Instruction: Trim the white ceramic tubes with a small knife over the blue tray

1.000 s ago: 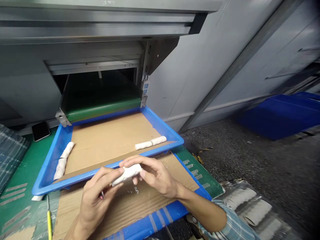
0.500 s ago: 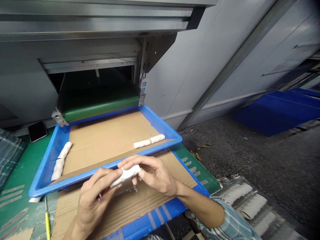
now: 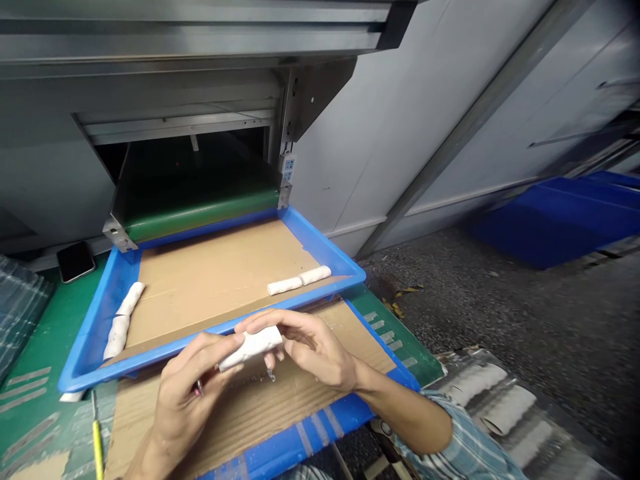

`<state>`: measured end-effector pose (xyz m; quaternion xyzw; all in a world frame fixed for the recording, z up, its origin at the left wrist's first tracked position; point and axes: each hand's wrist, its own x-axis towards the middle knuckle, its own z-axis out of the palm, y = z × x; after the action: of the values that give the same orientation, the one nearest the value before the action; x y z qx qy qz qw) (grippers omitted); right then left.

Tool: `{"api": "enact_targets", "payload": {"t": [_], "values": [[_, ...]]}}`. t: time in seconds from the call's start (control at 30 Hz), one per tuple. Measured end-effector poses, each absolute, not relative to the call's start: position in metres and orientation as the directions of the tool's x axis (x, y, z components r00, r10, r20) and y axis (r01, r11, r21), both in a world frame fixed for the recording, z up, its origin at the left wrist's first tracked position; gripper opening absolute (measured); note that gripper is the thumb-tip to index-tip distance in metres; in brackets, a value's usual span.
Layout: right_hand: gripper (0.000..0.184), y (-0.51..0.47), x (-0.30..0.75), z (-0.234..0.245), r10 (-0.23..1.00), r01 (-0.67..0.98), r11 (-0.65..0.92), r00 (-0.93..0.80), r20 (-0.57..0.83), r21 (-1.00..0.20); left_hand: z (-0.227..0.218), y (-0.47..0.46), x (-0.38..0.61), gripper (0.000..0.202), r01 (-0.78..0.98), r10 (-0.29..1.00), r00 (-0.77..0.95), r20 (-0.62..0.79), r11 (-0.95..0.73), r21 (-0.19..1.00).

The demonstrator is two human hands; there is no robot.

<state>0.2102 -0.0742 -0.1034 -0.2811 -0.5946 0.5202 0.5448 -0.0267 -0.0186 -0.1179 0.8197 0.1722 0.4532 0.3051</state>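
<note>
A short white cylindrical roll [image 3: 251, 348] with small marks along its side is held between my two hands, above the cardboard sheet. My left hand [image 3: 187, 387] pinches its left end between thumb and fingers. A thin pinkish-tipped item [image 3: 199, 387], too small to name, shows within that hand. My right hand [image 3: 313, 350] curves over the roll, fingers along its top and behind it, with the thumb near its right end. Below the roll, a small shiny bit [image 3: 271, 375] shows near the right fingertips.
The blue tray [image 3: 345, 280], lined with cardboard, holds white rolls at left [image 3: 117, 337] and right [image 3: 315, 274]. Behind it is a green conveyor belt [image 3: 205, 212]. A phone [image 3: 75, 261] and a yellow-handled tool [image 3: 97, 447] lie left. Wrapped white rolls [image 3: 509, 408] are at lower right.
My right thumb has shifted slightly off the roll's right end. The roll and both hands stay in nearly the same place; the camera view has moved slightly.
</note>
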Motion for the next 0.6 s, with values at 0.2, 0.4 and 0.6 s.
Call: {"api": "enact_targets", "payload": {"t": [0.2,0.4,0.6], "values": [[0.036,-0.074,0.205,-0.108,0.913,-0.182,0.310,-0.218,0.346,-0.933,-0.122,-0.020,-0.025,0.028,0.108,0.621,0.510,0.594,-0.732,0.673],[0.035,-0.075,0.205,-0.115,0.890,0.083,0.455,-0.088,0.448,-0.887,-0.118,-0.020,-0.032,0.046,0.299,0.735,0.445,0.512,-0.661,0.688],[0.041,-0.074,0.209,-0.123,0.779,0.430,0.597,-0.106,0.619,-0.677,-0.117,-0.024,-0.029,0.025,0.472,0.584,0.504,0.637,-0.803,0.363]]}}
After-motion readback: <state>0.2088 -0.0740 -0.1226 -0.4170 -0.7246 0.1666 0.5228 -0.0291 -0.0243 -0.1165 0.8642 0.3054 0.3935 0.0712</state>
